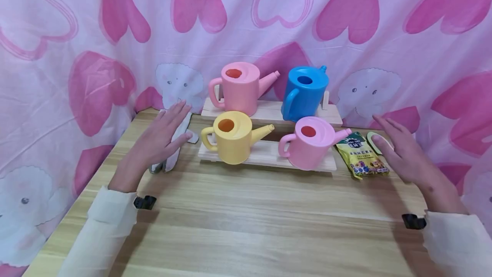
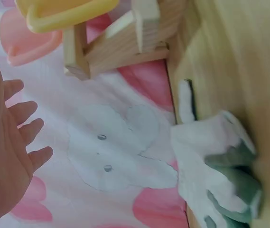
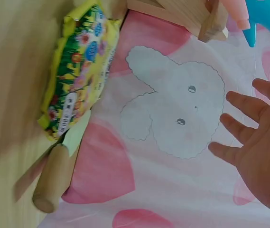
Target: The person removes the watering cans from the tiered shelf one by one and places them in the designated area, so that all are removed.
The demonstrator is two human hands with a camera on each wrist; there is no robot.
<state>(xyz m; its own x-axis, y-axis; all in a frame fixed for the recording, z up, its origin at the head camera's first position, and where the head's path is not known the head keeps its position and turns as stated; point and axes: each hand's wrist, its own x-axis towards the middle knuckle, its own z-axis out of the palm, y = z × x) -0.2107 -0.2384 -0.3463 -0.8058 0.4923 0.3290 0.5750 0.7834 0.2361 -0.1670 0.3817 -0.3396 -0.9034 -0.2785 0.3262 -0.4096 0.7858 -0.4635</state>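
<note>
My left hand (image 1: 159, 136) hovers with fingers extended above white and grey-green work gloves (image 2: 229, 175) at the table's left, holding nothing. Over on the right, my right hand (image 1: 407, 151) is also raised and empty, fingers spread. Near it lie a yellow-green printed packet (image 1: 361, 157) and a small trowel with a wooden handle (image 3: 51, 178) and pale green blade (image 3: 78, 130). Between the hands stands a two-step wooden rack (image 1: 265, 151). Its upper step bears a coral watering can (image 1: 241, 93) and a blue one; a yellow watering can (image 1: 234, 142) and a pink watering can (image 1: 311, 148) stand on the lower step.
The wood-grain table (image 1: 261, 217) extends in front of the rack. Behind and at both sides hangs a pink curtain (image 1: 238, 42) with hearts and white animal faces. Black straps (image 1: 145, 202) sit at both wrists, beside the white sleeves.
</note>
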